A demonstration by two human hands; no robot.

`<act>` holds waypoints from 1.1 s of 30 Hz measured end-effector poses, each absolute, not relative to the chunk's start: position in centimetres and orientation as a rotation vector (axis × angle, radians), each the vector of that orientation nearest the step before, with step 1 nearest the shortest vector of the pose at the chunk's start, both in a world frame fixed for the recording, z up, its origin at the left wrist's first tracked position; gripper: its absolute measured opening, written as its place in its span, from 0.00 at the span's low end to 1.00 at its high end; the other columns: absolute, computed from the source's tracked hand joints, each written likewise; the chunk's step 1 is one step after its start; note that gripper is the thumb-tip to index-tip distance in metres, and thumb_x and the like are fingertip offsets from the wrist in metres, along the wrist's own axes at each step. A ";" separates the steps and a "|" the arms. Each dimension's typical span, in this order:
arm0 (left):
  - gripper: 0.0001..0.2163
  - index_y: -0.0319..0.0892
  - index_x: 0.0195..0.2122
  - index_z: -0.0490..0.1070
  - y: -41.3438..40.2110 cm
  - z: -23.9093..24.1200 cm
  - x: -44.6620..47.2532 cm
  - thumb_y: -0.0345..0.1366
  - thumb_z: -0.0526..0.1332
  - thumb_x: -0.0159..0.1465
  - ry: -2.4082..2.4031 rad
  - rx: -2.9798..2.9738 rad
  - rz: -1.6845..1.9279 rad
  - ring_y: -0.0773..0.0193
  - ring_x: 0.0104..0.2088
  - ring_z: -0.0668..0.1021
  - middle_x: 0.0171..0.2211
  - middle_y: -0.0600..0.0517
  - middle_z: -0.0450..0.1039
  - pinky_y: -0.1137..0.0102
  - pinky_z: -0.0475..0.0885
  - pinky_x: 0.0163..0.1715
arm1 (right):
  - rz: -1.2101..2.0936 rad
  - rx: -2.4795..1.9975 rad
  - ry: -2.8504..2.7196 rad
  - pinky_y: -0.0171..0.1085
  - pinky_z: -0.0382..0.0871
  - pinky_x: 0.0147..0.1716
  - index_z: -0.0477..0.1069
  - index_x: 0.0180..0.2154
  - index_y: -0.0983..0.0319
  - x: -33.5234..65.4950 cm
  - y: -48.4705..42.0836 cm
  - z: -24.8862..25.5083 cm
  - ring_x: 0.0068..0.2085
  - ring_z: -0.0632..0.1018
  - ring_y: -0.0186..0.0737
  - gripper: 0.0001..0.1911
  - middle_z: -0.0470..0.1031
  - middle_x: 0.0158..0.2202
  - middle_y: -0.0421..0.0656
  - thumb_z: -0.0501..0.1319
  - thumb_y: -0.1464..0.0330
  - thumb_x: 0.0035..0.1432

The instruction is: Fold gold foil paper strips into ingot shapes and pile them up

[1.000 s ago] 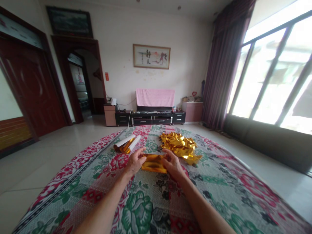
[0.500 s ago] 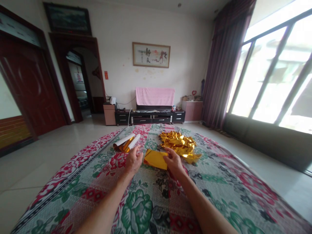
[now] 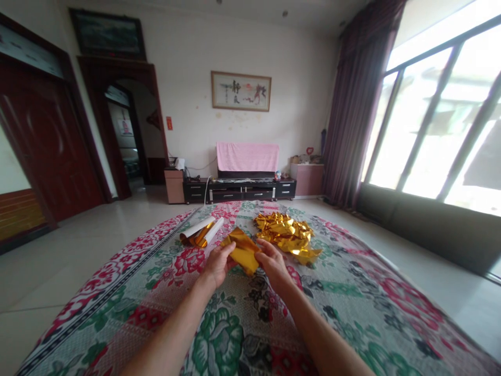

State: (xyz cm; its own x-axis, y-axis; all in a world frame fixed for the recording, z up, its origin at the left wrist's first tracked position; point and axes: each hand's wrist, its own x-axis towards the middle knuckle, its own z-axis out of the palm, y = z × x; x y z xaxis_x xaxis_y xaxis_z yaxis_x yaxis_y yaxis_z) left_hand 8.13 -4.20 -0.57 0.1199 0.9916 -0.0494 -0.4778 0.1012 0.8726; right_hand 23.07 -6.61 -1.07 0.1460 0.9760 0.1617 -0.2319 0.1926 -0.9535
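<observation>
In the head camera's view, a person held a piece of gold foil (image 3: 243, 255) over a round table (image 3: 352, 308) draped in flowered cloth. The foil lay between the hands, the left hand (image 3: 219, 263) clamped on its nine o'clock side, thumb on top, and the grip of the right hand (image 3: 274, 263) closed on its three o'clock side. It sat askew, one corner pointing toward five o'clock.

Two white-backed gold rolls (image 3: 202, 232) rested near the left hand at ten o'clock from the foil; a crumpled gold heap (image 3: 285, 232) lay just beyond the right hand at two. The table's far edge curved past both at twelve, and patterned cloth stretched away at four and eight.

The left fingertips were mostly hidden beneath the foil. Whether the foil touched the cloth was hard to tell. The frame's bottom cut off both forearms and the near edge.
</observation>
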 end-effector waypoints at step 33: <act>0.10 0.38 0.33 0.69 -4.3 -0.3 8.5 0.35 0.63 0.49 0.971 0.844 1.334 0.66 0.24 0.75 0.25 0.53 0.74 0.71 0.71 0.23 | 1.250 -0.895 -1.024 0.36 0.69 0.32 0.66 0.47 0.62 24.1 -6.9 -1.0 0.32 0.75 0.38 0.28 0.74 0.34 0.42 0.64 0.65 0.41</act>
